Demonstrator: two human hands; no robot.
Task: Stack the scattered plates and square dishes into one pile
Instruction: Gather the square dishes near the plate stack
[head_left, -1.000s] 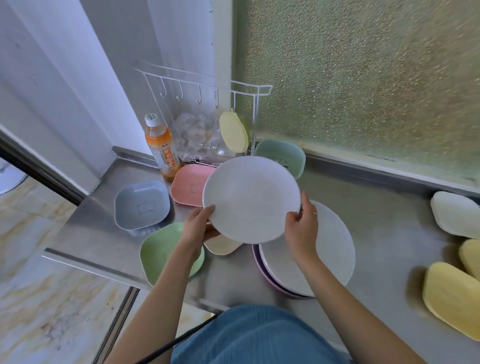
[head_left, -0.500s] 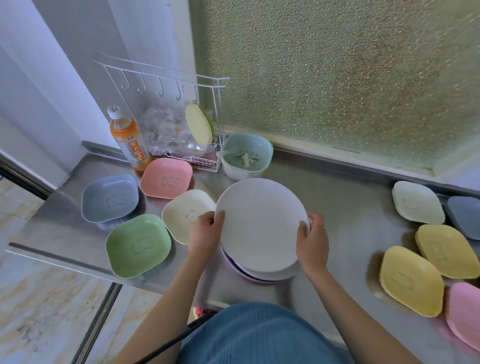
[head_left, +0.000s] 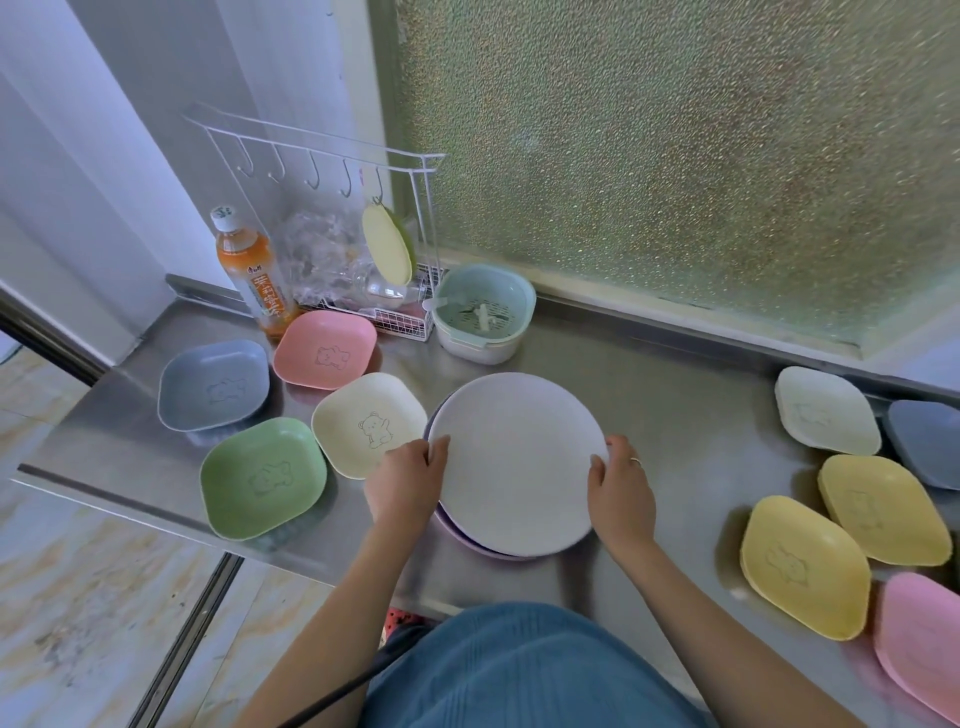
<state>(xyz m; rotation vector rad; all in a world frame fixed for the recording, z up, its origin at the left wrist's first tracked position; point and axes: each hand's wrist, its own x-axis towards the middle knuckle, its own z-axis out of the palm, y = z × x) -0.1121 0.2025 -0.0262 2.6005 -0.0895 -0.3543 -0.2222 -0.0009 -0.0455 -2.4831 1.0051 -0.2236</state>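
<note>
My left hand (head_left: 408, 480) and right hand (head_left: 621, 491) each gripped an edge of the plate (head_left: 517, 462) between them, fingers curled round its rim, atop the pile (head_left: 470, 543).

Home kitchen: steel counter (head_left: 675, 395), dish rack (head_left: 332, 171).

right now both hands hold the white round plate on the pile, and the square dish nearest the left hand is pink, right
Not quite. In the head view the left hand and right hand do hold the white round plate by its rim on the pile, but the square dish nearest the left hand is the cream dish; the pink dish lies farther back.
</note>
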